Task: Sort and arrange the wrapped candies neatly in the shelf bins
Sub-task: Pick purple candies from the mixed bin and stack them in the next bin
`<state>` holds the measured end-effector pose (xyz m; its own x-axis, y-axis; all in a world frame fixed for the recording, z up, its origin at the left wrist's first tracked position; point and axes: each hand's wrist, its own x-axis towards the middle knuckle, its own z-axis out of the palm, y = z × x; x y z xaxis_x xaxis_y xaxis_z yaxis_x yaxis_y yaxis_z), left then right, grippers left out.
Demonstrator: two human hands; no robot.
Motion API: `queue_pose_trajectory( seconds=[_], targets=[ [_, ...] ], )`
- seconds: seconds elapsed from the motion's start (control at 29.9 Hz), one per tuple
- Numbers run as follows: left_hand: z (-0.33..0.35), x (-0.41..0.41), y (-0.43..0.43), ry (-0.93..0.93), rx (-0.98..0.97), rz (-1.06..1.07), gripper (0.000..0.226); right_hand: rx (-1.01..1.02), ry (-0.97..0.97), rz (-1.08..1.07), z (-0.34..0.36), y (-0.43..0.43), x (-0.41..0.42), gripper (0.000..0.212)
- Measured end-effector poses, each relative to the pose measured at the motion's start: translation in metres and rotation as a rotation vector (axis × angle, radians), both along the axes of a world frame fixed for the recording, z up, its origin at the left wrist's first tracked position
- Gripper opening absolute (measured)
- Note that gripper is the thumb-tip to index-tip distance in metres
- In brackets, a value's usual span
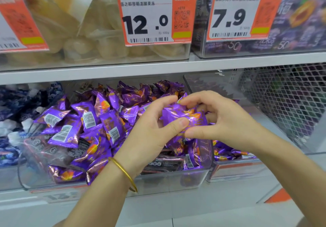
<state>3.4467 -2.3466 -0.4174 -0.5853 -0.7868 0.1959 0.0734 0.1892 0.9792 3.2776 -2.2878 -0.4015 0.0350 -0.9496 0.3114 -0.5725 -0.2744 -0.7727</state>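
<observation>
Left hand [148, 131] and right hand [225, 121] shared a pinching grip on purple candy pack [181, 116]; slick foil could slip, knocking heaped packs over bin [158, 182] front.

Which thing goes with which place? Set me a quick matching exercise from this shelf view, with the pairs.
Things:
1 held purple candy
2 gold bangle
3 12.0 price tag
4 mesh basket

Places:
A on the front of the pale-sweets bin
B far right of the view
C pinched by left hand and right hand
D around the left wrist

Pairs: 1-C; 2-D; 3-A; 4-B
</observation>
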Motion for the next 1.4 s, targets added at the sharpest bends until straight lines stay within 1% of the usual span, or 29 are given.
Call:
queue_pose_trajectory(
  seconds=[0.13,0.2,0.27,0.33,0.4,0.43,0.5,0.57,0.64,0.74,0.84,0.94,1.04,1.14,1.27,1.34,1.4],
  targets=[
    [0.004,-0.008,0.003,0.031,-0.084,0.030,0.059,-0.088,-0.121,0.012,0.002,0.004,-0.006,0.059],
    [0.005,-0.012,0.003,0.041,-0.157,0.035,0.049,-0.108,-0.152,-0.011,0.002,0.006,-0.009,0.065],
    [0.005,-0.018,0.004,0.064,-0.189,0.015,0.045,-0.113,-0.107,-0.051,0.003,0.011,-0.018,0.072],
    [0.006,-0.028,0.007,0.070,-0.218,-0.017,0.047,-0.048,-0.082,-0.033,0.006,0.018,-0.029,0.084],
    [0.006,-0.039,0.012,0.039,-0.261,-0.040,0.047,0.040,-0.219,0.066,0.007,0.026,-0.041,0.088],
    [0.006,-0.047,0.015,0.012,-0.275,-0.036,0.049,0.065,-0.276,0.096,0.007,0.030,-0.047,0.083],
    [0.007,-0.064,0.022,-0.042,-0.300,-0.001,0.054,0.092,-0.313,0.072,0.007,0.037,-0.061,0.069],
    [0.010,-0.085,0.027,-0.116,-0.377,0.027,0.050,0.094,-0.334,0.011,0.006,0.044,-0.080,0.061],
    [0.014,-0.107,0.031,-0.190,-0.460,0.018,0.042,0.097,-0.362,-0.043,0.004,0.052,-0.100,0.057],
    [0.009,-0.138,0.030,-0.232,-0.431,-0.074,0.044,0.120,-0.370,-0.110,-0.002,0.062,-0.130,0.055],
    [-0.012,-0.155,0.027,-0.377,-0.490,-0.077,0.054,0.206,-0.306,-0.209,-0.015,0.068,-0.167,0.055],
    [-0.037,-0.158,0.023,-0.533,-0.594,-0.023,0.045,0.374,-0.245,-0.241,-0.031,0.073,-0.196,0.053],
    [-0.049,-0.163,0.024,-0.607,-0.675,0.001,0.037,0.528,-0.188,-0.228,-0.042,0.071,-0.204,0.049],
    [-0.054,-0.166,0.027,-0.650,-0.709,-0.011,0.036,0.640,-0.130,-0.197,-0.051,0.061,-0.199,0.050],
    [-0.057,-0.166,0.029,-0.683,-0.716,-0.024,0.037,0.684,0.079,-0.155,-0.062,0.046,-0.191,0.052],
    [-0.057,-0.166,0.030,-0.698,-0.720,-0.038,0.037,0.677,0.223,-0.146,-0.063,0.043,-0.186,0.054],
    [-0.056,-0.165,0.032,-0.707,-0.712,-0.044,0.036,0.659,0.315,-0.160,-0.062,0.044,-0.182,0.056]
  ],
)
